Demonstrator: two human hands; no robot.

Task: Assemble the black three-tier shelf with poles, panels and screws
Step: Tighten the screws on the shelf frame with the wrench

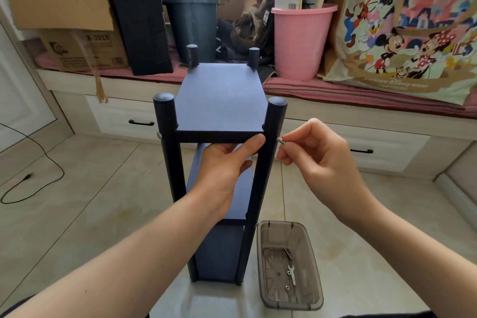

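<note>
As the black three-tier shelf [219, 162] stands upright on the tiled floor, a person's left hand [227, 162] grips the front edge of its top panel [219, 95], thumb on the edge and fingers curled beneath, apparently to steady the panel for fastening. Just right of the shelf, the right hand [309, 152] pinches a small silver screw [280, 141] between thumb and fingertips, its tip aimed at the front right pole [265, 162] level with that panel and not quite touching. On the front left pole [167, 150], a screw head [159, 135] already shows at the same height. Right of the shelf's foot sits a translucent tray [313, 266] holding a small wrench [291, 273] and spare hardware, kept within reach. With all three panels between the poles, assembly looks nearly complete.
</note>
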